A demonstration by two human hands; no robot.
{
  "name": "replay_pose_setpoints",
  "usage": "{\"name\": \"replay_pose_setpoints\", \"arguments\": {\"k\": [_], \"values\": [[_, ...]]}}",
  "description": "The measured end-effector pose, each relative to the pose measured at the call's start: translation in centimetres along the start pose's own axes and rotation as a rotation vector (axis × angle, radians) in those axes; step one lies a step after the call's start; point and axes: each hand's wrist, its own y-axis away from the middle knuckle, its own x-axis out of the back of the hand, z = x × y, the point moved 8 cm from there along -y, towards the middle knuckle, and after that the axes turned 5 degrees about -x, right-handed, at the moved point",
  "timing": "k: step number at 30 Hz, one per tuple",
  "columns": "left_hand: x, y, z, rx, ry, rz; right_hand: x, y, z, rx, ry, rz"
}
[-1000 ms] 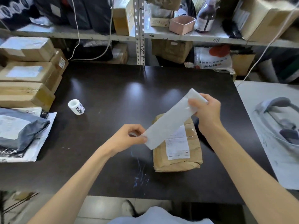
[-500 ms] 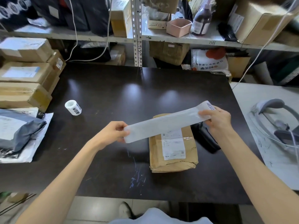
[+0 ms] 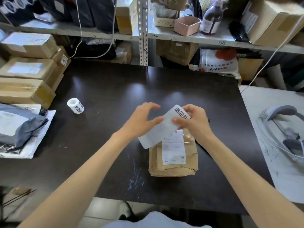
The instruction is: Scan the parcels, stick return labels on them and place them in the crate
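Note:
A brown paper parcel with a white shipping label lies on the dark table. Above its far end my right hand pinches the top of a long white label strip, whose upper end bears black printed characters. The strip's lower end hangs free over the parcel's left corner. My left hand hovers beside the strip with fingers spread and arched, its thumb at the strip's edge. A small white roll of return labels lies on the table to the left. No crate is in view.
Stacked cardboard boxes and a grey poly mailer fill the table's left side. A metal shelf rack full of boxes runs along the back. A white table with a grey headset stands to the right.
My left hand has let go of the strip's lower end and moved up toward my right hand. The right hand has turned the strip so its printed end faces me.

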Motion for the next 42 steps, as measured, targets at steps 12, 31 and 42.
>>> {"name": "replay_pose_setpoints", "arguments": {"k": [12, 31, 42], "values": [[-2.5, -0.6, 1.8, 0.138, 0.437, -0.111, -0.3, 2.3, -2.8, 0.481, 0.580, 0.325], [-1.0, 1.6, 0.4, 0.000, 0.110, -0.158, -1.6, 1.5, -1.3, 0.265, 0.326, -0.001], [1.5, 7.5, -10.7, 0.426, -0.129, -0.109, -0.4, 0.2, 0.0, 0.149, 0.184, 0.187]]}}
